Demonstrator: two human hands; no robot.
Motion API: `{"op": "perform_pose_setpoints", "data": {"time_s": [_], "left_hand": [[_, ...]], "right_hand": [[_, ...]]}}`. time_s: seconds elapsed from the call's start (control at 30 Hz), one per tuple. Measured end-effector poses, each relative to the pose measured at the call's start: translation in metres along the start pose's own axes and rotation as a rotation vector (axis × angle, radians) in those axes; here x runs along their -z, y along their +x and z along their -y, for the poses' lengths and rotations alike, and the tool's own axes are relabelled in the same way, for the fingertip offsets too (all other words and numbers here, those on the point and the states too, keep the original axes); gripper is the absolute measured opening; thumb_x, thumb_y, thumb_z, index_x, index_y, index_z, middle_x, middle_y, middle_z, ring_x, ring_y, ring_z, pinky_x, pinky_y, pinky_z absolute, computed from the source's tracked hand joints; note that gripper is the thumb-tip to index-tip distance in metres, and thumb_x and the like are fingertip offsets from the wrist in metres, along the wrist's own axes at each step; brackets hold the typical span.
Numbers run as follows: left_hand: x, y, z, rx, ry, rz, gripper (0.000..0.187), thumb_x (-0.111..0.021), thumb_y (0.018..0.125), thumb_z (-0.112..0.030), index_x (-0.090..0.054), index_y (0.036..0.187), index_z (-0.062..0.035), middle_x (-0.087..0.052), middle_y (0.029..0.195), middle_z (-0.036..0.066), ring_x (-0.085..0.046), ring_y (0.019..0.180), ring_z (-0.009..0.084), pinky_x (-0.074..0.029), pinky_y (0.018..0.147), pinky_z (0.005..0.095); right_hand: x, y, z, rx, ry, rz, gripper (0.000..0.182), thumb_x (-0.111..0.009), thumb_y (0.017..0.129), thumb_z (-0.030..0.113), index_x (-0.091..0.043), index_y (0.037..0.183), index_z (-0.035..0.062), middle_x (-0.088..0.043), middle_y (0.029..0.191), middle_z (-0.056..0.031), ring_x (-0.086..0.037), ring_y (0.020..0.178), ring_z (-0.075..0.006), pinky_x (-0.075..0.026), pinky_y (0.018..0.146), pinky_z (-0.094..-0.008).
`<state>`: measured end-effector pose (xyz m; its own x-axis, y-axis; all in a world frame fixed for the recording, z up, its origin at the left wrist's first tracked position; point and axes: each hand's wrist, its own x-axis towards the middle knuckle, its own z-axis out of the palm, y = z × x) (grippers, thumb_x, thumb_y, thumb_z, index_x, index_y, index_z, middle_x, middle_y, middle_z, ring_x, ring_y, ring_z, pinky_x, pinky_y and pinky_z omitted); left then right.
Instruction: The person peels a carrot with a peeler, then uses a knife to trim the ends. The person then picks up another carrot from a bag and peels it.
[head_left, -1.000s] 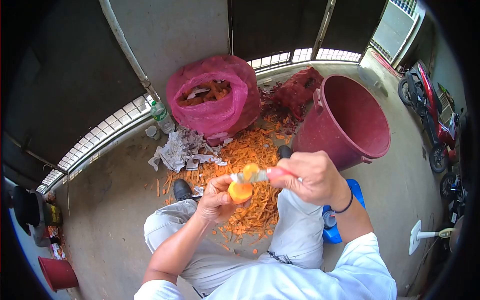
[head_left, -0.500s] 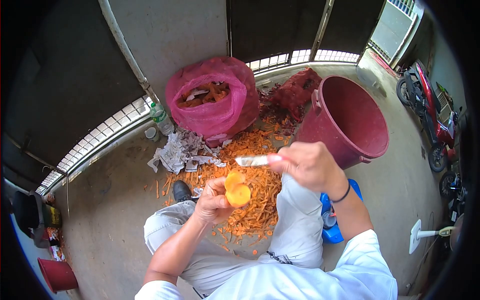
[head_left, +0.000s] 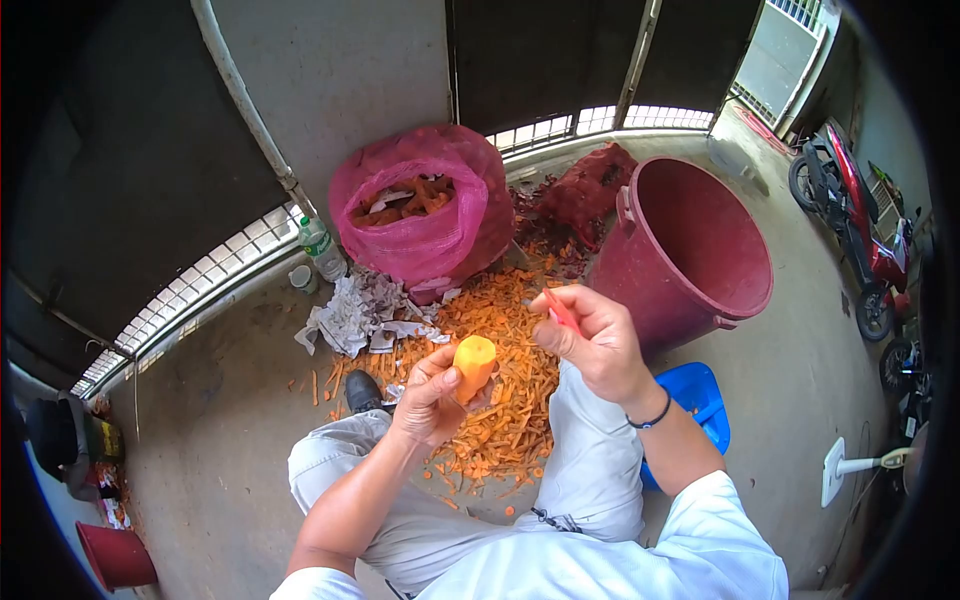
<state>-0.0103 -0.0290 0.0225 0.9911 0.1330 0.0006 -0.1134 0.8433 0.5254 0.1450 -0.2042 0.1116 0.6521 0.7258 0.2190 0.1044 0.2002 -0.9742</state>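
Note:
Near the middle, my left hand (head_left: 430,398) is wrapped round a peeled orange carrot (head_left: 474,362), its flat cut end facing up. To the right, my right hand (head_left: 598,343) grips a tool by its red handle (head_left: 561,312); its blade cannot be made out at this angle. The two hands are apart. Beneath them a heap of orange peelings (head_left: 510,400) covers the floor between my legs.
A pink mesh sack (head_left: 480,215) stands beyond the heap, beside crumpled paper (head_left: 350,315) and a plastic bottle (head_left: 322,250). At right are a large dark red bin (head_left: 640,250) and a blue container (head_left: 720,410). A motorcycle (head_left: 850,210) stands farther right.
The slice at the carrot's end is no longer there, and the carrot is more upright. My right hand has turned and lowered slightly, so the blade no longer shows. More of the blue container shows.

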Motion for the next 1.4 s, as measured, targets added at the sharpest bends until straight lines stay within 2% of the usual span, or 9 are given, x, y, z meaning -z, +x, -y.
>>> {"op": "perform_pose_setpoints", "data": {"time_s": [0.17, 0.23, 0.27, 0.37, 0.53, 0.77, 1.07, 1.27, 1.4], "left_hand": [[0.004, 0.001, 0.004, 0.009, 0.316, -0.18, 0.048, -0.084, 0.086, -0.007, -0.067, 0.131, -0.0012, -0.074, 0.114, 0.011, -0.068, 0.094, 0.0152, -0.053, 0.074, 0.028], [-0.004, 0.002, 0.003, -0.002, 0.377, -0.225, 0.051, -0.083, 0.086, 0.0, -0.066, 0.133, 0.0006, -0.074, 0.115, 0.01, -0.069, 0.096, 0.0122, -0.054, 0.076, 0.0245], [-0.009, 0.002, 0.003, -0.061, 0.423, -0.269, 0.051, -0.083, 0.086, 0.0, -0.065, 0.133, 0.0015, -0.075, 0.113, 0.01, -0.069, 0.095, 0.0118, -0.053, 0.076, 0.0242], [0.003, 0.002, -0.006, -0.144, 0.496, -0.347, 0.045, -0.082, 0.086, 0.001, -0.067, 0.128, 0.0033, -0.075, 0.103, 0.01, -0.068, 0.084, 0.0121, -0.053, 0.068, 0.0249], [0.015, 0.005, -0.013, -0.322, 0.327, -0.435, 0.02, -0.078, 0.093, -0.002, -0.069, 0.11, 0.0019, -0.072, 0.085, 0.009, -0.062, 0.064, 0.0137, -0.048, 0.056, 0.0277], [0.002, 0.008, -0.008, -0.234, 0.351, -0.324, 0.024, -0.075, 0.097, -0.01, -0.068, 0.115, 0.0027, -0.073, 0.089, 0.01, -0.065, 0.069, 0.0152, -0.05, 0.06, 0.0287], [0.012, 0.013, 0.001, -0.278, 0.464, -0.332, 0.023, -0.078, 0.093, -0.004, -0.074, 0.114, 0.005, -0.076, 0.097, 0.012, -0.069, 0.077, 0.0162, -0.055, 0.065, 0.0293], [0.012, 0.012, 0.004, -0.364, 0.825, -0.385, 0.022, -0.08, 0.093, -0.005, -0.076, 0.113, 0.0032, -0.077, 0.092, 0.007, -0.067, 0.074, 0.009, -0.052, 0.062, 0.0227], [0.011, 0.011, 0.002, -0.395, 0.899, -0.369, 0.021, -0.08, 0.093, -0.006, -0.077, 0.112, 0.0021, -0.076, 0.091, 0.005, -0.064, 0.072, 0.006, -0.051, 0.061, 0.021]], "right_hand": [[-0.011, 0.003, -0.01, 0.098, -0.587, 0.185, 0.057, -0.088, 0.085, 0.026, -0.068, 0.128, -0.0054, -0.076, 0.118, -0.0148, -0.07, 0.101, -0.0111, -0.056, 0.089, -0.0288], [-0.008, 0.007, -0.029, -0.233, -0.378, 0.247, 0.055, -0.088, 0.085, 0.022, -0.068, 0.127, -0.0058, -0.076, 0.117, -0.013, -0.07, 0.101, -0.011, -0.056, 0.089, -0.0287], [-0.005, 0.007, -0.048, -0.179, -0.216, 0.207, 0.047, -0.085, 0.088, 0.007, -0.068, 0.129, -0.004, -0.074, 0.106, -0.0036, -0.067, 0.094, -0.0091, -0.056, 0.085, -0.0267], [0.004, 0.009, -0.057, -0.128, 0.203, 0.134, 0.045, -0.082, 0.089, 0.003, -0.067, 0.132, -0.0015, -0.074, 0.105, -0.0044, -0.068, 0.089, -0.0079, -0.054, 0.078, -0.0228], [0.029, 0.005, -0.049, -0.158, 0.317, 0.057, 0.045, -0.083, 0.089, 0.005, -0.067, 0.132, 0.0053, -0.075, 0.11, -0.0052, -0.051, 0.063, 0.0016, -0.038, 0.05, -0.0159], [0.038, 0.007, -0.064, -0.131, 0.386, 0.062, 0.049, -0.084, 0.087, 0.005, -0.067, 0.133, 0.0057, -0.076, 0.109, -0.0047, -0.054, 0.066, 0.0007, -0.039, 0.051, -0.0166], [0.016, 0.012, -0.071, -0.074, 0.296, 0.073, 0.052, -0.085, 0.085, -0.001, -0.066, 0.134, 0.0023, -0.074, 0.115, -0.0056, -0.066, 0.094, -0.0065, -0.054, 0.082, -0.0224], [0.007, 0.018, -0.073, -0.062, -0.101, 0.016, 0.03, -0.083, 0.091, 0.009, -0.07, 0.115, -0.0009, -0.076, 0.101, -0.0058, -0.067, 0.083, -0.0074, -0.054, 0.091, -0.0249], [0.023, 0.03, -0.077, -0.217, 0.081, -0.184, 0.024, -0.075, 0.099, 0.026, -0.066, 0.09, 0.0053, -0.075, 0.088, -0.0073, -0.056, 0.058, -0.0031, -0.05, 0.061, -0.0209]]}}
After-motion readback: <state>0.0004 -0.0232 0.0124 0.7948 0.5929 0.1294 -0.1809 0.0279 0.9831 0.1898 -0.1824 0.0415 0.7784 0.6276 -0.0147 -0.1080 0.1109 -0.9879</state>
